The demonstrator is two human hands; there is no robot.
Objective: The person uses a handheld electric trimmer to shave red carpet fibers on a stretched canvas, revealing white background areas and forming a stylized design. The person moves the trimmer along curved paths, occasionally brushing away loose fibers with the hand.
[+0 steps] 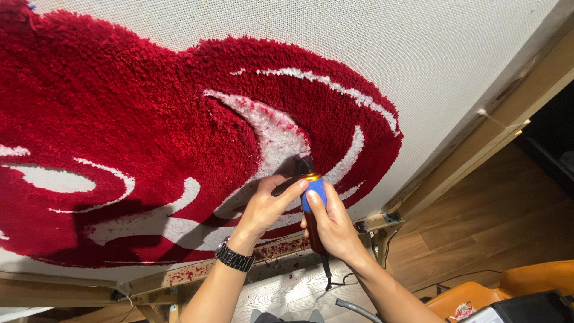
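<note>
Nearest the lens: two bare forearms reaching up and away, the left one with a dark metal wristwatch (234,257). Beyond them, right hand (332,224) wrapped around the handle of a corded trimmer (311,197), blue and dark-bodied with a gold band near its black head; fingers closed firmly on it, thumb lying along the blue part. Left hand (266,206) alongside, fingers loosely curled, index finger stretched onto the trimmer's upper body to steady it, other fingertips seemingly resting against the pile, though contact hard to confirm.

Trimmer head pressed to the red and white tufted rug (179,137), right at the edge where a white curved stripe meets red pile, low and right of centre on the design. Rug stretched on pale backing cloth (430,42) over a wooden frame (466,155), red fluff scattered along the lower rail. Cord hanging down toward the wood floor (496,221); orange seat (478,296) at lower right.

Judged step: carving or shearing the boundary between colours, partway along the white stripe. Next move likely calling for a slow, steady glide along the curve, light pressure, head kept flat so the pile stays even and the red does not get gouged.
</note>
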